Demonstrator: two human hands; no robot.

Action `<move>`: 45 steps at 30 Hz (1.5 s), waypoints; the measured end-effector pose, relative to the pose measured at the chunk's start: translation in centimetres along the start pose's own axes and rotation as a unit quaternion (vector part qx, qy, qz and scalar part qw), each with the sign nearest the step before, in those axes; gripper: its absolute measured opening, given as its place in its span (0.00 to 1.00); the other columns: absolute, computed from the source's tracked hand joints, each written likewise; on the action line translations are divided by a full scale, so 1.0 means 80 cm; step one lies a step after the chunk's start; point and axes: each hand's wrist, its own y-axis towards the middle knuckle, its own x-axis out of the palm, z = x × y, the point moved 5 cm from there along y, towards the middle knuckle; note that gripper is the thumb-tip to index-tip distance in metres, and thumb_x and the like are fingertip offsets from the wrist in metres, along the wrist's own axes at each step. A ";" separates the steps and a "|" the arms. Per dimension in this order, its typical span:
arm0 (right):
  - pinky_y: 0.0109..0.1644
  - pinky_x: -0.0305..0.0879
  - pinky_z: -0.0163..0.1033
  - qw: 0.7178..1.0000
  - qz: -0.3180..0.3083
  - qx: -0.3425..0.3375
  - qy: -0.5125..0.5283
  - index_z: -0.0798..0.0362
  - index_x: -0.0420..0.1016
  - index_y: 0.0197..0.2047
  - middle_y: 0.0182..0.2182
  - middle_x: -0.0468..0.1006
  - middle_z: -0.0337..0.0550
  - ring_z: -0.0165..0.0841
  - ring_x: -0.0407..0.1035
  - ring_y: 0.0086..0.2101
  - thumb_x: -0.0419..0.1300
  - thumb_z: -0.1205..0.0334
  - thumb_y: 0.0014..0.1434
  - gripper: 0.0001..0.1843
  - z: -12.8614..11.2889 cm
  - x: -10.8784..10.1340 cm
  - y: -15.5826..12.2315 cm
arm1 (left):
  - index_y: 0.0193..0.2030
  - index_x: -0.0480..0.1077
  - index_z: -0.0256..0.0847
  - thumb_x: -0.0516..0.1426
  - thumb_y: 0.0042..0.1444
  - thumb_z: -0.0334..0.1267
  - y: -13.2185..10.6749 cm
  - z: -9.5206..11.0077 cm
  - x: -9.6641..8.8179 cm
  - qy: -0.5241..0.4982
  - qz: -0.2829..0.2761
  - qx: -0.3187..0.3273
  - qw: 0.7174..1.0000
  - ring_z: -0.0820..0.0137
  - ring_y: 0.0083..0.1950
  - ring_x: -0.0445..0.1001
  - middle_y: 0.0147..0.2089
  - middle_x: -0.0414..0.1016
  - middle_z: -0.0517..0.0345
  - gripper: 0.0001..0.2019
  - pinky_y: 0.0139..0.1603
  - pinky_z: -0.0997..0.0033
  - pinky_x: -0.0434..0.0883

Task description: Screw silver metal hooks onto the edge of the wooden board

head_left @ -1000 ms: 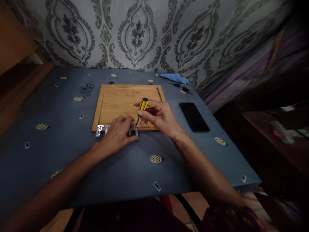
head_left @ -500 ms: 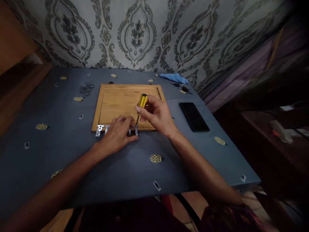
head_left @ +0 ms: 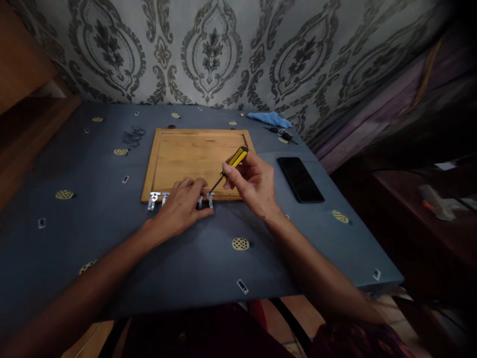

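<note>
A wooden panel (head_left: pixel 186 154) with a raised frame lies flat on the table. Along its near edge sit several small silver metal hinges or clips, one at the left end (head_left: pixel 152 200) and another further right (head_left: pixel 210 200). My left hand (head_left: pixel 182 201) rests over this edge, fingers laid on the wood and thumb apart on the near side, covering some of the metal pieces. A yellow and black screwdriver (head_left: pixel 237 157) is gripped by my right hand (head_left: pixel 257 184). Its shaft leans, with the tip at or close to the right-hand metal piece; exact contact cannot be made out.
A black phone (head_left: pixel 300 180) lies right of the panel. Behind it are a dark tool or key-like item (head_left: pixel 285 135) and a blue cloth (head_left: pixel 270 119). Small grey metal bits (head_left: pixel 133 136) lie at the left. The blue patterned table (head_left: pixel 89 214) meets a curtain (head_left: pixel 212 54).
The screwdriver has gone from nearly upright to a clear rightward tilt, as my right hand moved right and slightly down. My left hand stays in place.
</note>
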 end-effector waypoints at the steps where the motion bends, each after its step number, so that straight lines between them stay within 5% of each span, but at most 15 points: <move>1: 0.23 0.63 0.33 1.000 -0.002 0.000 -0.002 0.50 0.66 0.32 0.24 0.69 0.31 0.24 0.69 0.21 0.68 0.46 0.58 0.20 0.000 0.000 0.000 | 0.49 0.63 0.43 0.68 0.54 0.40 0.000 0.000 0.000 0.000 -0.003 0.001 1.000 0.56 0.53 0.72 0.49 0.76 0.53 0.21 0.54 0.55 0.69; 13: 0.25 0.65 0.35 0.999 -0.017 0.006 -0.051 0.50 0.64 0.32 0.25 0.69 0.32 0.26 0.70 0.22 0.66 0.43 0.59 0.22 0.006 0.002 -0.002 | 0.49 0.63 0.44 0.68 0.55 0.40 0.001 -0.002 0.001 -0.006 -0.005 0.005 1.000 0.55 0.54 0.72 0.50 0.75 0.53 0.20 0.56 0.54 0.68; 22: 0.30 0.65 0.38 0.984 -0.029 -0.057 -0.165 0.50 0.65 0.30 0.24 0.68 0.34 0.28 0.67 0.25 0.66 0.48 0.61 0.19 -0.010 0.006 -0.011 | 0.49 0.64 0.44 0.66 0.57 0.41 -0.001 -0.002 0.001 0.001 -0.005 0.008 1.000 0.55 0.53 0.72 0.49 0.75 0.53 0.18 0.55 0.54 0.68; 34: 0.31 0.69 0.36 0.988 -0.152 0.019 -0.015 0.53 0.77 0.39 0.31 0.74 0.38 0.28 0.73 0.27 0.69 0.47 0.58 0.17 -0.006 0.004 -0.001 | 0.49 0.64 0.42 0.68 0.56 0.40 0.000 -0.001 0.001 0.003 -0.006 0.003 1.000 0.54 0.53 0.72 0.49 0.74 0.51 0.20 0.54 0.53 0.69; 45: 0.26 0.57 0.35 0.987 0.011 -0.039 -0.156 0.49 0.62 0.27 0.23 0.64 0.33 0.27 0.60 0.24 0.68 0.45 0.58 0.23 -0.001 0.012 0.001 | 0.49 0.63 0.44 0.66 0.57 0.41 0.000 -0.001 0.001 0.002 -0.006 0.003 1.000 0.54 0.55 0.72 0.50 0.74 0.52 0.19 0.57 0.51 0.69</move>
